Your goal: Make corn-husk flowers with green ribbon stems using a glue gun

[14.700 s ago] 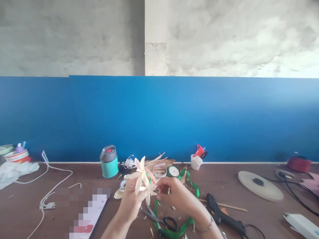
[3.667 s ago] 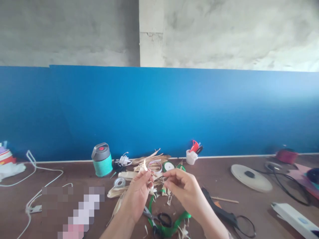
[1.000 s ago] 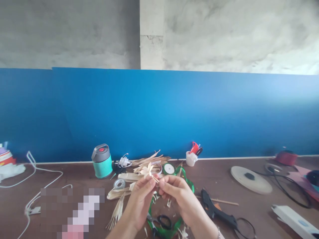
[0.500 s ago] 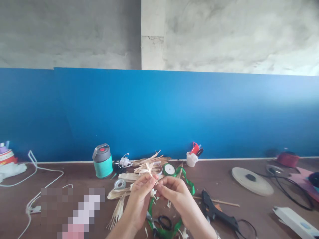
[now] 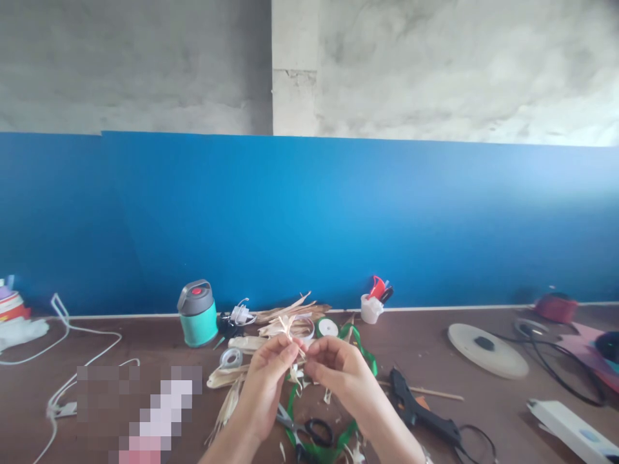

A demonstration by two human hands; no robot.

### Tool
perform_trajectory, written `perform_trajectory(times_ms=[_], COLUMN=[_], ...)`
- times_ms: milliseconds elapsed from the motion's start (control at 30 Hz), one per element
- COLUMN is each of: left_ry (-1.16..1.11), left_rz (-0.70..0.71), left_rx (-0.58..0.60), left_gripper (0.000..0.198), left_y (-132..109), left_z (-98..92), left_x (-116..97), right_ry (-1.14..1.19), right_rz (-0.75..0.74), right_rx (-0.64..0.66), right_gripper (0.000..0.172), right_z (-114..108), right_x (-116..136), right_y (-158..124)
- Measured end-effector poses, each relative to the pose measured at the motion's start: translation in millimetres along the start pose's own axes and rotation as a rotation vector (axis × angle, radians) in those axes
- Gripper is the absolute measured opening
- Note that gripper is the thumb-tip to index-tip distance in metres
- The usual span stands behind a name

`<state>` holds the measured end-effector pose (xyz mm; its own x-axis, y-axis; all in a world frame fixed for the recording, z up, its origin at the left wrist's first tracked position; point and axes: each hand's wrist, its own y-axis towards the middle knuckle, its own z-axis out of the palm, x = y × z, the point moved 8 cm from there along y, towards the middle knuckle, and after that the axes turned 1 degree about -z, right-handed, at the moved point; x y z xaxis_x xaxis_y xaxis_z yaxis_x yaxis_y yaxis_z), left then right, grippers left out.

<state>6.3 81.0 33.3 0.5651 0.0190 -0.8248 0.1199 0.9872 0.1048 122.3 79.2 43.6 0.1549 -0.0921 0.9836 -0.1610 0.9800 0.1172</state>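
My left hand [image 5: 265,386] and my right hand [image 5: 338,370] meet above the brown table [image 5: 145,348], both pinched on a small cream bundle of dried leaf strips [image 5: 290,328] whose tips fan upward. The fingertips of both hands close around its base. Under the hands lie a green ribbon [image 5: 360,351], black-handled scissors [image 5: 307,428] and loose leaf scraps [image 5: 227,406].
A teal flask [image 5: 197,314], a pile of dried leaves [image 5: 290,308], tape rolls [image 5: 232,356], a white cup of pens [image 5: 373,306] stand behind. A black glue gun [image 5: 418,409], a round white disc [image 5: 486,348], cables [image 5: 556,361] and a white box [image 5: 573,432] lie right. White cord [image 5: 72,335] lies left.
Earlier my left hand held a larger cream flower, now set down. In the last second the two hands stay pinched together on the small bundle, shifting only slightly.
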Motion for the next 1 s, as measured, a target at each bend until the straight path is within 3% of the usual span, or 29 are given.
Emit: perform_trajectory(times_ms=[233,467,700,800,1000], left_ry=[0.112,0.237,0.309,0.270,-0.039], left_rz=[0.002,0.012,-0.021,-0.027,-0.085], left_rx=[-0.070,-0.063,-0.034,-0.019,0.006], left_gripper=[0.019,0.018,0.022,0.020,0.013], left_y=[1.8,2.1,-1.0,-1.4,-1.4], left_z=[-8.6,-12.6,-7.1,-3.6,5.4], left_x=[-3.9,-6.4,-6.9,-6.4,3.5], right_ry=[-0.041,-0.043,-0.288,-0.382,-0.374], right_rz=[-0.030,-0.045,-0.107,-0.159,-0.190], right_rx=[-0.011,0.040,0.015,-0.021,-0.077], right_gripper=[0.022,0.024,0.023,0.022,0.021], right_z=[-4.3,-0.6,2.7,2.6,-2.2], right_x=[4.4,10.0,21.3,27.1,27.7], right_y=[-1.8,-4.1,-7.0,-8.9,-7.4])
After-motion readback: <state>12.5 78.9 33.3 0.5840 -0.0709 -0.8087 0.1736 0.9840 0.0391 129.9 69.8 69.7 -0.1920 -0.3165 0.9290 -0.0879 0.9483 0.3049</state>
